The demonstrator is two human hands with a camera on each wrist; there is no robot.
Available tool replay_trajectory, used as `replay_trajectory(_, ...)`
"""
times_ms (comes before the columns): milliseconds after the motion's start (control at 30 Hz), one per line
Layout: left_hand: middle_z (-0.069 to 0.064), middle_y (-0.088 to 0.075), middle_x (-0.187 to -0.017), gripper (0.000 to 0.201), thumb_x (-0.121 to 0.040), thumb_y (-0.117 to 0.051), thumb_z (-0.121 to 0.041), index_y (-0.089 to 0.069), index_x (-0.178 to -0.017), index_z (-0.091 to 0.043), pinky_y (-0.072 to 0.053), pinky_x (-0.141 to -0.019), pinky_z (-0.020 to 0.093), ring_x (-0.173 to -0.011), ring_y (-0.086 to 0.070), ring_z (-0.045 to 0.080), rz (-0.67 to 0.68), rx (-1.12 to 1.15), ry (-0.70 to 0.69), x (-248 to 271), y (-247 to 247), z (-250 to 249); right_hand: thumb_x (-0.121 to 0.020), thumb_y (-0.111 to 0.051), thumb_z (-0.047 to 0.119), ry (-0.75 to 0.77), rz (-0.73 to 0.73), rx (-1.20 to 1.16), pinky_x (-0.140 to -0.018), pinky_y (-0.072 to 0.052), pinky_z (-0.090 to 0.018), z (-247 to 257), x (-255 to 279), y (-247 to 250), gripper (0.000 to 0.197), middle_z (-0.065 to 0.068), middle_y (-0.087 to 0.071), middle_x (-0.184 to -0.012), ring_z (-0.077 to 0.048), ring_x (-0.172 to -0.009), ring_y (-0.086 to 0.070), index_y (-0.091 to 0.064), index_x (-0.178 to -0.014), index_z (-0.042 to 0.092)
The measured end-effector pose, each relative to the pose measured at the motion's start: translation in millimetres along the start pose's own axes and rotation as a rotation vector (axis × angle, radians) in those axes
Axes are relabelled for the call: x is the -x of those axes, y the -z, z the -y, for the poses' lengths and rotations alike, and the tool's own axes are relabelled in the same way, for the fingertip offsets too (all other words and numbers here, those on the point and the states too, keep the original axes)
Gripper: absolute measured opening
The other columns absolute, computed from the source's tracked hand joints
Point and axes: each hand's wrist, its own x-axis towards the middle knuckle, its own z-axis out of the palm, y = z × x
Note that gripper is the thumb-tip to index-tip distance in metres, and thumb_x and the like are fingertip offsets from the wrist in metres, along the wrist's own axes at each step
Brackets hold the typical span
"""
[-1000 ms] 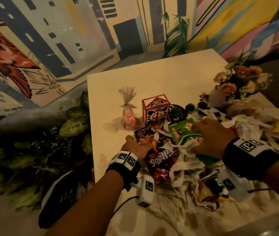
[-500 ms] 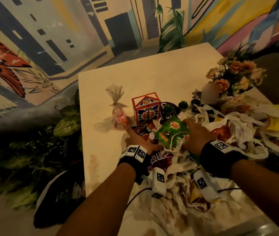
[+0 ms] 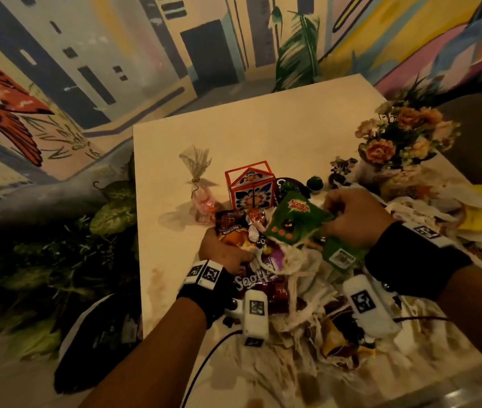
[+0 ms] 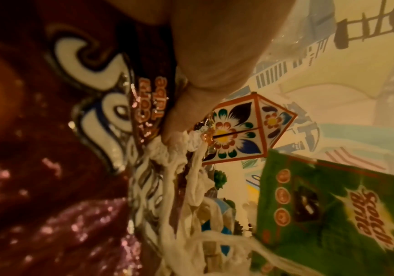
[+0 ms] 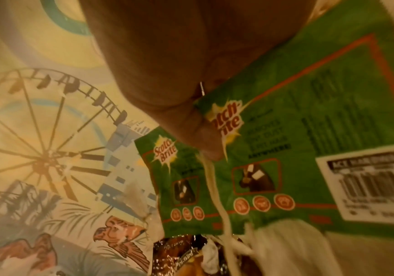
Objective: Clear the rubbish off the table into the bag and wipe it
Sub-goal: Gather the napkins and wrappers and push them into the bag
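A heap of rubbish lies on the cream table (image 3: 263,136): snack wrappers, shredded white tissue (image 3: 301,278) and a green Scotch-Brite packet (image 3: 295,222). My left hand (image 3: 222,251) grips the dark red and brown snack wrappers (image 3: 234,234) at the heap's left side; the red wrapper (image 4: 96,93) fills the left wrist view under my thumb. My right hand (image 3: 351,213) holds the green packet (image 5: 285,149), lifted a little above the pile, with a tissue strand hanging by it. A black rubbish bag (image 3: 95,343) hangs open below the table's left edge.
Behind the heap stand a red-edged floral box (image 3: 251,189), a small cellophane sweet bag (image 3: 200,187) and a dark round tin (image 3: 288,185). A flower pot (image 3: 401,142) stands at the right, with more tissue and yellow paper (image 3: 475,219) beside it. Leafy plants fill the left.
Both hands have closed in on the pile and gathered it. The right hand has lifted the green packet and moved it left, toward the left hand and its wrappers.
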Motion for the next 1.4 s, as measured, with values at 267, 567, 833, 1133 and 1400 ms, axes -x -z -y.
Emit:
replay_trajectory(267,0.004,-0.07,-0.091,0.063,-0.047,-0.089,-0.001,-0.06,-0.102,-0.012,-0.058,-0.075,0.042,-0.079,-0.068,0.023,0.035,0.1,-0.074,5.5,36.6,-1.2,-0.068,-0.064,-0.004,0.142,-0.067,-0.017,-0.057,-0.039,-0.028,23.2,-9.4,27.7,0.017,-0.014,-0.057,-0.074,-0.022,-0.067,-0.049,-0.053,-0.068,0.009)
replay_trajectory(567,0.011,-0.071,-0.089,0.043,-0.061,-0.08,0.006,-0.062,-0.097,-0.009,-0.052,-0.048,0.023,-0.068,-0.068,0.02,0.109,0.271,-0.062,15.6,86.4,3.8,-0.067,-0.062,-0.006,0.185,-0.064,-0.071,-0.06,-0.047,-0.029,63.0,3.3,32.2,0.015,-0.011,-0.062,-0.073,-0.022,-0.065,-0.055,-0.059,-0.078,0.002)
replay_trajectory(833,0.009,-0.073,-0.077,0.024,-0.078,-0.06,0.006,-0.064,-0.1,-0.001,-0.056,-0.056,0.026,-0.064,-0.07,0.019,0.136,0.472,-0.047,9.9,185.0,42.4,-0.069,-0.062,-0.007,0.297,0.024,-0.139,-0.064,-0.051,-0.03,135.6,21.0,-3.2,0.019,-0.004,-0.067,-0.077,-0.02,-0.072,-0.062,-0.06,-0.069,0.012)
replay_trajectory(1133,0.017,-0.071,-0.099,0.036,-0.072,-0.07,0.002,-0.067,-0.107,-0.004,-0.058,-0.064,0.036,-0.08,-0.07,0.029,-0.11,0.498,0.036,-28.7,339.0,151.5,-0.068,-0.065,0.002,0.395,0.153,-0.028,-0.064,-0.05,-0.031,241.5,32.8,-138.5,0.008,-0.009,-0.066,-0.074,-0.021,-0.071,-0.061,-0.064,-0.074,0.007)
replay_trajectory(1400,0.003,-0.073,-0.091,0.052,-0.047,-0.091,-0.018,-0.069,-0.094,-0.017,-0.056,-0.079,0.042,-0.08,-0.069,0.024,-0.232,0.311,0.168,-88.8,420.2,257.7,-0.073,-0.06,0.011,0.204,0.38,-0.047,-0.071,-0.049,-0.027,303.4,18.3,-319.9,0.015,-0.005,-0.068,-0.082,-0.022,-0.078,-0.063,-0.069,-0.085,0.016)
